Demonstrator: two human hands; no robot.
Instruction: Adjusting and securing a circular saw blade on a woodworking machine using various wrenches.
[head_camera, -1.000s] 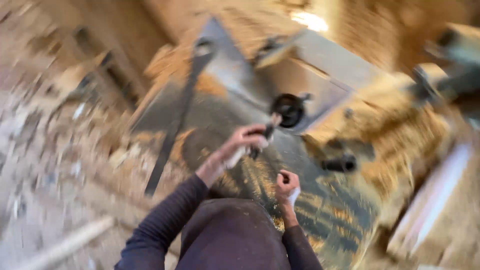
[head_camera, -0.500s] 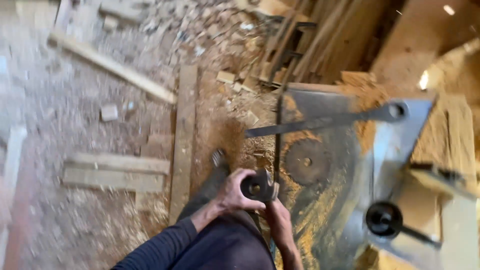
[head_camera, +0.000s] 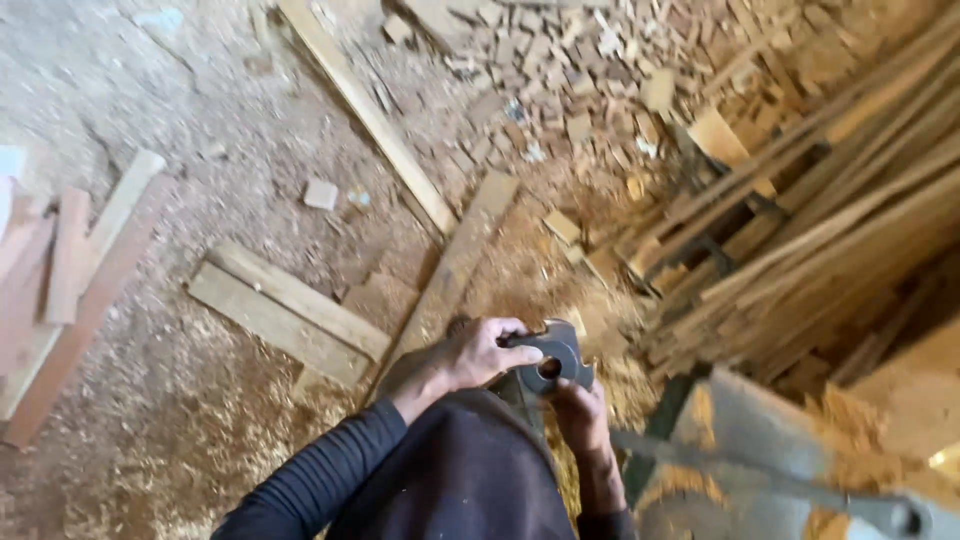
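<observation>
Sawdust and offcuts covered the workshop floor (head_camera: 200, 420), with loose planks (head_camera: 285, 310) lying flat on it at the left and middle, and a heap of long wooden slats (head_camera: 820, 200) stacked at an angle on the right. Lower right, the grey metal saw counter (head_camera: 750, 430) stood dusted with shavings, a long flat metal bar (head_camera: 770, 485) lying across it.

Both hands met in front of the person's body, over the floor and just beside the counter's edge. The left hand (head_camera: 480, 355), arm bent in a dark ribbed sleeve (head_camera: 320, 480), was clenched over the top and left side of a dark metal cutter head (head_camera: 550, 360), a lobed block with a round hole through its middle. The right hand (head_camera: 580, 420) came up from below and supported it, fingers wrapped under its lower edge.

The block looked heavy and edged, so a slip would likely have nicked a bare finger, or dropped it onto the foot or into the deep sawdust, where it could be lost or chipped. Scrap underfoot also made tripping a fair risk while both hands were occupied.
</observation>
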